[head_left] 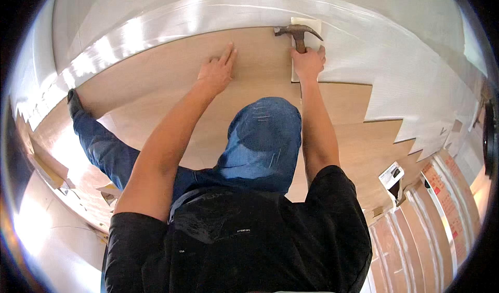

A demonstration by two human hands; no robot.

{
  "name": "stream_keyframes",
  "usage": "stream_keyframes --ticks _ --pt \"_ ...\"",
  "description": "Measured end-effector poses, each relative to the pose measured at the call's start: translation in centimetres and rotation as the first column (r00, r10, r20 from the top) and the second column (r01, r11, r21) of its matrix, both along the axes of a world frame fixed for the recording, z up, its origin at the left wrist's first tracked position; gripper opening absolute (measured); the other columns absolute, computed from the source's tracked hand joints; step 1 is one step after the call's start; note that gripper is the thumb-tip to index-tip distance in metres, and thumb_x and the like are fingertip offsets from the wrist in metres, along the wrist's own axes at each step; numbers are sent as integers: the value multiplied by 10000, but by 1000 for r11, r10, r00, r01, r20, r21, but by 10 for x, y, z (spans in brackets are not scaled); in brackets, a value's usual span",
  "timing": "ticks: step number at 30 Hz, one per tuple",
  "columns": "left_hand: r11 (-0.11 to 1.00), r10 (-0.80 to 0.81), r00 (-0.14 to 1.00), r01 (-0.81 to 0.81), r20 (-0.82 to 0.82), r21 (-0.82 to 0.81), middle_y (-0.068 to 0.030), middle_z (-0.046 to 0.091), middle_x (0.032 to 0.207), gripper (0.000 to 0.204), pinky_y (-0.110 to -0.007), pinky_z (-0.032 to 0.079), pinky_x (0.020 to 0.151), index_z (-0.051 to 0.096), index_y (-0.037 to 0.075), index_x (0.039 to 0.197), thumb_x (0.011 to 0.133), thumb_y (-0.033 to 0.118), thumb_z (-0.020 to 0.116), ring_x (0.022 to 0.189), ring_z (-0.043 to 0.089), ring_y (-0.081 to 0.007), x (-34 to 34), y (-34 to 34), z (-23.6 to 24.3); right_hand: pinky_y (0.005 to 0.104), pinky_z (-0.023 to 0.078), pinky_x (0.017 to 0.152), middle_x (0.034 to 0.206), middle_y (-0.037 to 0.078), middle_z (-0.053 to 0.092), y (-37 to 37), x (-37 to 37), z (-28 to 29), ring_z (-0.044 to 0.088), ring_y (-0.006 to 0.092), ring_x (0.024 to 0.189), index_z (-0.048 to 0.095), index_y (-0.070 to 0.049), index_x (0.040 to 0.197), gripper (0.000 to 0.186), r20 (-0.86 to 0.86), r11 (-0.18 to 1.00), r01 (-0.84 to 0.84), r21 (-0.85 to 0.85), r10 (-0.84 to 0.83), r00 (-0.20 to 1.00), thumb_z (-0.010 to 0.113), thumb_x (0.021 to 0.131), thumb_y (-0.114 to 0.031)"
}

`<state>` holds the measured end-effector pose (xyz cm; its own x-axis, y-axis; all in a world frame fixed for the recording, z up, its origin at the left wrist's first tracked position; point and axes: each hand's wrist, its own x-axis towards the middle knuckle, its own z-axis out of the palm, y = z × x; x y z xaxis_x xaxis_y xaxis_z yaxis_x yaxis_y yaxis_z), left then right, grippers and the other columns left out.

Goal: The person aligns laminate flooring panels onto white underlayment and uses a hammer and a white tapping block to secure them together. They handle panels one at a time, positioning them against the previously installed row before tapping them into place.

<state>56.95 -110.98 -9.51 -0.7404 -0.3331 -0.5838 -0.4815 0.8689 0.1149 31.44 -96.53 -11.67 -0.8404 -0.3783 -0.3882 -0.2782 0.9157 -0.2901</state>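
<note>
My left hand [217, 68] lies on the light wood floor plank [254, 46], fingers stretched out and holding nothing. To its right, my right hand [309, 62] is wrapped round the handle of a claw hammer [299, 30]. The hammer's striking face points left and its curved claw points right. Beneath the hammer and hand shows a cream-coloured flat piece [313, 24], set along the plank's right end. Whether the hammer touches that piece I cannot tell. My palm hides most of the hammer's handle.
White underlay sheeting [410, 88] stretches beyond the planks and to the right, where plank ends form a stepped edge. Stacked long cartons [416, 236] stand at the lower right, near a white-and-black package [391, 175]. My jeans-covered knee [265, 137] is between my arms.
</note>
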Motion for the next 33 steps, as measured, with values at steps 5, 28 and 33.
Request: stream_keyframes --ticks 5,28,33 --pt "994 -61 998 63 20 -93 -226 355 1616 619 -474 462 1053 402 -10 1528 956 172 553 1254 588 -317 -27 18 0 615 353 1137 1601 287 309 5 5 -7 366 499 1421 777 -25 1088 544 -33 999 -16 39 17 999 758 800 -485" --pt "808 471 882 -433 3 400 -142 715 968 466 -459 588 787 487 400 1519 1071 272 465 961 722 -292 -98 49 -9 439 575 717 1145 233 716 129 -114 -29 734 329 845 571 33 1374 518 304 987 -158 -20 156 940 633 950 -259" --pt "81 884 377 -706 276 703 -230 742 991 577 -494 558 808 791 127 1058 861 656 674 906 720 -373 -131 84 -37 396 514 536 897 159 643 163 -118 -11 641 256 625 545 54 1309 426 424 1000 5 6 -7 906 615 970 -193"
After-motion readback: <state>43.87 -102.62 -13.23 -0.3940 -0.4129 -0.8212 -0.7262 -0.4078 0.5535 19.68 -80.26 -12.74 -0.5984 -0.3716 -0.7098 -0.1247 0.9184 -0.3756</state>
